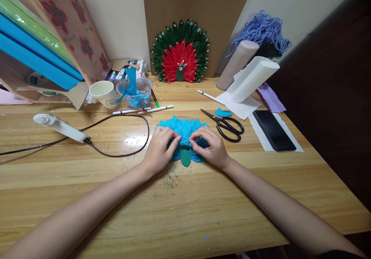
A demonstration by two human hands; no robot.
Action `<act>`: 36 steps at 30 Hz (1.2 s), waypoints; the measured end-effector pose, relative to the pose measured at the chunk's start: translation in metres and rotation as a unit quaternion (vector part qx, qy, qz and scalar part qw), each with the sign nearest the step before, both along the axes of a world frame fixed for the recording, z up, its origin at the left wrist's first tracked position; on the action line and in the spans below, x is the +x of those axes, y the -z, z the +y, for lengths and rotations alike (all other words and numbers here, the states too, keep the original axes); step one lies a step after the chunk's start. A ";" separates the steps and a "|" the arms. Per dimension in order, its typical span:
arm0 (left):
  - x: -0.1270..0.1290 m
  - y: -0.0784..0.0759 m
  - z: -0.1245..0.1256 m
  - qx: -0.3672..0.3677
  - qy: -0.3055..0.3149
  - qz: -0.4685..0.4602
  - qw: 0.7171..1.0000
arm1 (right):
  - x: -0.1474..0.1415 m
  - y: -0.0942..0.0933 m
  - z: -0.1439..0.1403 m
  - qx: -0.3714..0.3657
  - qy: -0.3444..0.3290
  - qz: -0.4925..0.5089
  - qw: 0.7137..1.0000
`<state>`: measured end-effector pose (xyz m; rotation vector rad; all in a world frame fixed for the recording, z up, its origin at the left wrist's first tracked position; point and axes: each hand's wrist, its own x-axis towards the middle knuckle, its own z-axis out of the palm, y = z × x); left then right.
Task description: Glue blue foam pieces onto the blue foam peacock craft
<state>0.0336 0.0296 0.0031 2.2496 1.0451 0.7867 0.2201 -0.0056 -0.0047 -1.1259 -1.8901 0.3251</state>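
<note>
A: We start with the surface: a wooden table [232, 212], with a brown board [199, 0] upright behind it. Where do we locate the blue fan [184, 129]?

B: On the table, centred in front of us. Its petals spread toward the far side; a green tab [185, 158] lies at its near edge.

A: What hand state do we record?

B: The left hand [159, 147] is pinched on the fan, left of centre. The right hand [213, 147] pinches it from the right. The two sets of fingertips are near each other. We cannot tell exactly which layer each one grips.

A: What do we list around it?

B: To the right, scissors [218, 120] beside a blue scrap [223, 113]; farther right, a phone [274, 129] on white paper [291, 137]. To the left, a white tool [65, 129] with a black cord [110, 155].

A: And at the back?

B: We note a cup [102, 92] beside a clear tub [149, 91], a red-and-green fan [185, 54] before the board, and blue yarn [261, 31] at right.
</note>
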 end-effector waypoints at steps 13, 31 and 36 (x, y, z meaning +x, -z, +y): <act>-0.002 0.002 0.001 0.007 -0.021 -0.045 0.999 | 0.003 0.003 0.000 -0.007 0.017 0.016 1.000; -0.003 0.005 0.002 0.042 -0.035 -0.103 0.993 | 0.003 0.003 0.004 -0.063 0.032 0.050 0.996; -0.002 0.006 0.002 0.024 -0.057 -0.104 0.993 | 0.004 0.004 0.004 -0.089 0.058 0.081 0.991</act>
